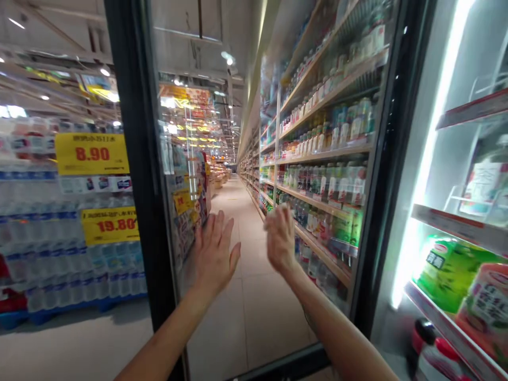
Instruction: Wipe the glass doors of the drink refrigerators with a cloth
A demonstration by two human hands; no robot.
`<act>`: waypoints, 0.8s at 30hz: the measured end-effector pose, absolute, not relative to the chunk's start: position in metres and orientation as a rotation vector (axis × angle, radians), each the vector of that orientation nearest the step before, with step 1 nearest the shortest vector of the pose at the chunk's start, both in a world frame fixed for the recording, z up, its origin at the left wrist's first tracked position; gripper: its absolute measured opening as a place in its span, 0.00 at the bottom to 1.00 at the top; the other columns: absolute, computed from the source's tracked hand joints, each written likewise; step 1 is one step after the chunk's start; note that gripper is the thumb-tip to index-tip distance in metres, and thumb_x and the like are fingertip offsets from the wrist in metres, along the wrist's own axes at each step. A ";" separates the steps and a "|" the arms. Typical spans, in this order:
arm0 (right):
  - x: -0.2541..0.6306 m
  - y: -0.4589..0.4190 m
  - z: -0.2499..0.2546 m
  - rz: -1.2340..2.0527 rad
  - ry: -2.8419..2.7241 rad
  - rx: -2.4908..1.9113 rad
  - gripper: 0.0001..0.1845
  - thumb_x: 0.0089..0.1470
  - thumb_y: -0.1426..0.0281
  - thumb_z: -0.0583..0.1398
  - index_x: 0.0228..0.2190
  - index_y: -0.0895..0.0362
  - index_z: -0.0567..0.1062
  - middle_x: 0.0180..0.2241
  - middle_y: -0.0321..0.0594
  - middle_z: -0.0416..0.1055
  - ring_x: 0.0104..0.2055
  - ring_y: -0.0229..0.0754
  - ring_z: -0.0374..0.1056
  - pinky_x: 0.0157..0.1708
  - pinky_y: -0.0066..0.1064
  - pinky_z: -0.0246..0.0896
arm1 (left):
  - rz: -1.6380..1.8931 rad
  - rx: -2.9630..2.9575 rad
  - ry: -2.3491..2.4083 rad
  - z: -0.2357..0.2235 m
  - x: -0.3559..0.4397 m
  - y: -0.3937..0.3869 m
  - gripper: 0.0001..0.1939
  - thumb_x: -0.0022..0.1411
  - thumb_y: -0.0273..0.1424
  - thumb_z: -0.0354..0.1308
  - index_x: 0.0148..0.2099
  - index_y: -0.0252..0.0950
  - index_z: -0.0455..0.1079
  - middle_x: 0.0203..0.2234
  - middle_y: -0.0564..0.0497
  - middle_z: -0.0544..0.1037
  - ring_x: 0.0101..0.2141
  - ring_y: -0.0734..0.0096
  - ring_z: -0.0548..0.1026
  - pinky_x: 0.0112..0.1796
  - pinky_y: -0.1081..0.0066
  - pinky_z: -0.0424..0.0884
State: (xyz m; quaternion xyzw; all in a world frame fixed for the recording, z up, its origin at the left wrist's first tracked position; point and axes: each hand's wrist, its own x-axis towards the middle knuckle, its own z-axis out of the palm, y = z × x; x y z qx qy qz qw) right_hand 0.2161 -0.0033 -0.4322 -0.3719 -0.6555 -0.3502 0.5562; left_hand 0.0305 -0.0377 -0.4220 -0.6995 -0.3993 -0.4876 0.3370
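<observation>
My left hand (214,253) lies flat on the inside of a glass fridge door (246,159), fingers stretched upward and nothing in it. My right hand (280,238) is held up just to its right, against or very near the same glass, fingers loosely extended and blurred by motion, also holding nothing. The door has a black frame (137,159) and stands swung outward; the supermarket aisle shows through the pane.
To the right, lit fridge shelves (456,225) hold green and red drink cartons (448,272). Bottled drinks fill long shelves (317,153) along the aisle. Stacked water packs with yellow price signs (92,153) stand at left.
</observation>
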 end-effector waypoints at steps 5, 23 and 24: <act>0.256 0.015 -0.468 -0.939 -1.626 -0.933 0.25 0.53 0.75 0.50 0.51 0.43 0.64 0.59 0.33 0.56 0.64 0.45 0.39 0.61 0.50 0.32 | -1.133 -1.727 -0.994 -0.443 0.020 -0.016 0.32 0.57 0.31 0.52 0.63 0.39 0.47 0.60 0.43 0.53 0.61 0.58 0.47 0.57 0.52 0.44; 0.283 0.009 -0.541 -0.671 -0.868 -1.227 0.29 0.57 0.72 0.46 0.59 0.56 0.49 0.64 0.50 0.33 0.65 0.55 0.34 0.56 0.60 0.42 | -1.046 -1.795 -0.882 -0.486 0.014 -0.024 0.34 0.55 0.27 0.53 0.63 0.41 0.46 0.60 0.45 0.54 0.60 0.61 0.50 0.58 0.54 0.42; 0.268 0.005 -0.548 -0.656 -0.964 -1.198 0.29 0.57 0.72 0.46 0.59 0.54 0.49 0.64 0.48 0.33 0.65 0.54 0.33 0.56 0.59 0.41 | -1.045 -1.793 -0.886 -0.488 0.014 -0.024 0.34 0.55 0.27 0.52 0.63 0.41 0.47 0.59 0.45 0.54 0.60 0.61 0.50 0.58 0.54 0.42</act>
